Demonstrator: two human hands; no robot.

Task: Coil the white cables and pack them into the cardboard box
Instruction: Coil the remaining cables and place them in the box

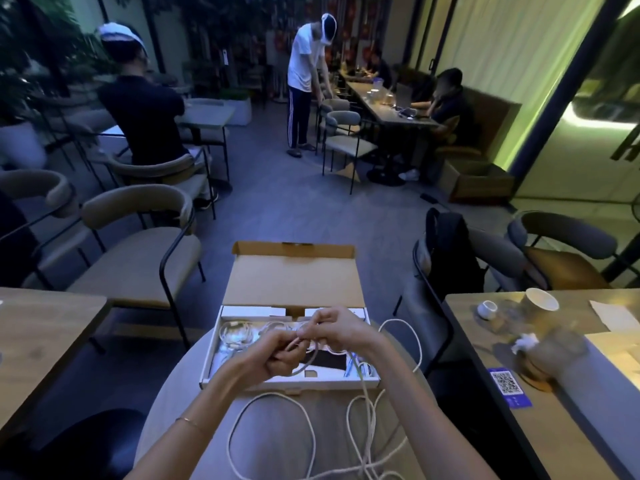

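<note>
White cable point(367, 410) pinched between both hands, over cardboard box point(294, 278).

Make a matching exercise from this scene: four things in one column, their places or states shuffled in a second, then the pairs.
Things:
1. cardboard box
2. white cable
3. white cup
4. QR code card

States:
A. sprawled loose on the round table, one end held in both hands
B. on its side on the right table
C. lid open
D. flat at the right table's near edge

Pairs: 1-C, 2-A, 3-B, 4-D
</note>
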